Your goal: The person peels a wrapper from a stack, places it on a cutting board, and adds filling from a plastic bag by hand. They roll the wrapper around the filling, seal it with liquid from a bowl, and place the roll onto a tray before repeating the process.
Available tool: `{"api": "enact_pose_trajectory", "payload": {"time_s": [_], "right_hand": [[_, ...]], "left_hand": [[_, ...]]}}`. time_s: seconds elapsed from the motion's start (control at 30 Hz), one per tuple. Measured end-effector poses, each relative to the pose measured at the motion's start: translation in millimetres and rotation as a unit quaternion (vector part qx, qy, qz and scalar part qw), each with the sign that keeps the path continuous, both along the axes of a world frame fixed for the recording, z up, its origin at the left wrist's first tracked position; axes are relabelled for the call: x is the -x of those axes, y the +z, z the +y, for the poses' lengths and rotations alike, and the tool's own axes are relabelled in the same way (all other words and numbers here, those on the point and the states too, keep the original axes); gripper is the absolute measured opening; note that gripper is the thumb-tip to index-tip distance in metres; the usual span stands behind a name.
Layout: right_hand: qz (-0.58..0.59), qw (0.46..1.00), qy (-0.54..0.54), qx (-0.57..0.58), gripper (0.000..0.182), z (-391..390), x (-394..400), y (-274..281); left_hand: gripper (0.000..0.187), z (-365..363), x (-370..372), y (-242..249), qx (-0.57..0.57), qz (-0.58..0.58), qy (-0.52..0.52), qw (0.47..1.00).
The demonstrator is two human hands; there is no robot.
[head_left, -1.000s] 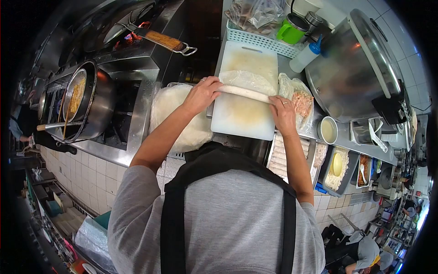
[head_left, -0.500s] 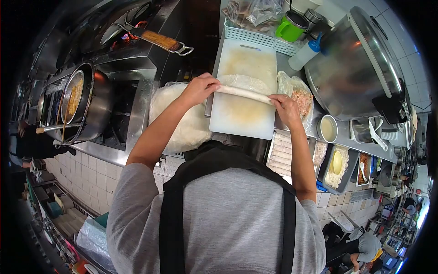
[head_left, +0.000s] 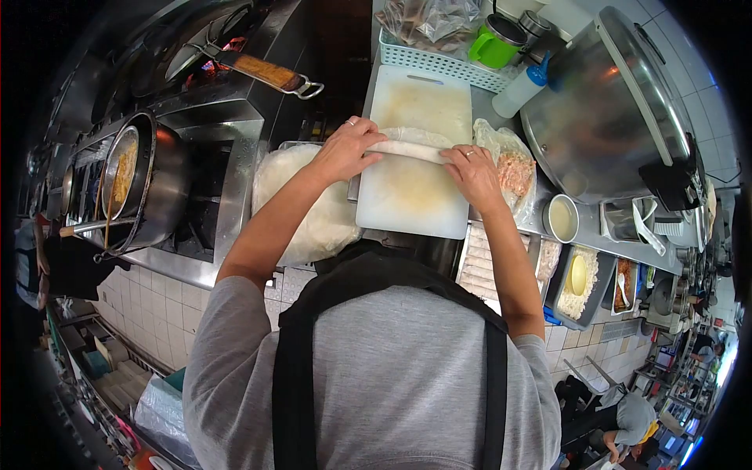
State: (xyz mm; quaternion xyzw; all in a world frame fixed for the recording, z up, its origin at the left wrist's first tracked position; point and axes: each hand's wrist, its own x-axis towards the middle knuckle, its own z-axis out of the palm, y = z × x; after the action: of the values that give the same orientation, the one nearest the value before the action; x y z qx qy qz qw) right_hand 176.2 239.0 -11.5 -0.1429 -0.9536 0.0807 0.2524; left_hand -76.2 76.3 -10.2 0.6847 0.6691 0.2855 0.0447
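Note:
A pale, uncooked spring roll point(head_left: 411, 151) lies crosswise on the white cutting board point(head_left: 411, 211). Its thin wrapper sheet point(head_left: 413, 136) spreads out flat just beyond it. My left hand point(head_left: 345, 150) grips the roll's left end, fingers curled over the top and thumb on the near side. At the other end, my right hand point(head_left: 476, 176) holds the roll between thumb and fingers. Both tips of the roll are covered by my fingers. Left of the board sits a plastic-wrapped stack of white wrappers point(head_left: 294, 207). Pinkish filling point(head_left: 515, 172) in a plastic bag is beside my right hand.
Finished rolls fill a tray point(head_left: 476, 262) near my right forearm. A small bowl of pale liquid point(head_left: 561, 218), a squeeze bottle point(head_left: 521, 92) and a large steel pot point(head_left: 607, 117) stand on the right. On the left, a stove holds a pot point(head_left: 160, 176); flames burn farther back.
My right hand has shifted left and both hands' fingers now curl over the roll's ends. Less of the roll shows between them, and the wrapper sheet beyond looks a little shorter.

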Motion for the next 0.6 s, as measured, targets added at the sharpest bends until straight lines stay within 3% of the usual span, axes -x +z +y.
{"api": "enact_pose_trajectory", "payload": {"time_s": [0.17, 0.27, 0.37, 0.47, 0.6], "right_hand": [[-0.064, 0.996, -0.015, 0.057, 0.019, 24.2, 7.8, -3.6], [-0.065, 0.996, -0.039, -0.049, 0.018, 24.8, 13.3, -2.9], [0.004, 0.995, 0.0, -0.097, 0.018, 12.9, 25.9, 4.9], [-0.009, 0.998, 0.005, -0.067, 0.02, 8.4, 31.5, 5.8], [-0.086, 0.994, -0.024, -0.058, 0.023, 23.7, 39.8, 1.5]], "left_hand": [[0.025, 12.5, 19.3, -11.6, 0.018, -0.074, 0.009, 0.997], [0.021, 19.4, 21.5, -3.9, 0.087, -0.143, 0.045, 0.985], [0.018, 29.1, 24.0, -8.1, 0.082, -0.062, 0.056, 0.993], [0.016, 35.7, 19.7, 1.1, 0.033, 0.074, 0.046, 0.996], [0.02, 47.8, -1.3, -0.3, -0.017, 0.049, 0.006, 0.999]]}}
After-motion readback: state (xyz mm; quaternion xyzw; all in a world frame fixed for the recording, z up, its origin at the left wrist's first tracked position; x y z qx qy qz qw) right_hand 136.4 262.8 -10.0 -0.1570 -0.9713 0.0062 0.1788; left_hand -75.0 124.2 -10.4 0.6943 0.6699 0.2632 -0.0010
